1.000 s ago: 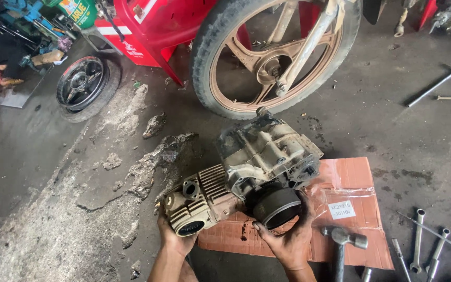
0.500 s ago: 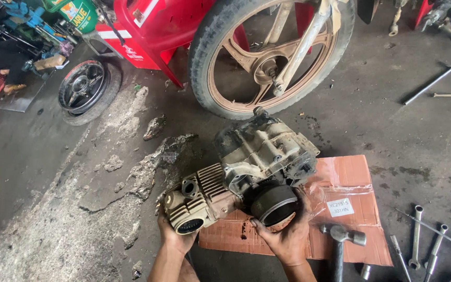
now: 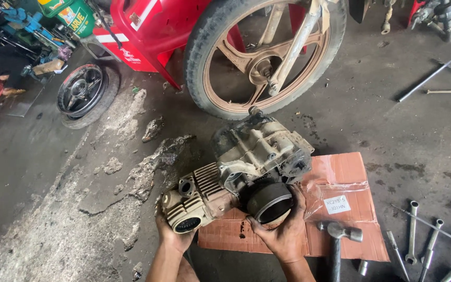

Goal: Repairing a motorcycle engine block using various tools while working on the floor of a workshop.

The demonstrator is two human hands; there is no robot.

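Observation:
A dirty grey motorcycle engine with a finned cylinder sits low over the left part of a flattened piece of cardboard on the concrete floor. My left hand grips the finned cylinder head end at the lower left. My right hand cups the round black cover on the engine's near side. Both hands are smeared with oil.
A red motorcycle's rear wheel stands just behind the engine. A loose small wheel lies at the left. A hammer rests on the cardboard's near edge, with several wrenches to its right. Metal rods lie at the far right.
The view has shifted slightly. The engine and both hands stay in nearly the same place, still held.

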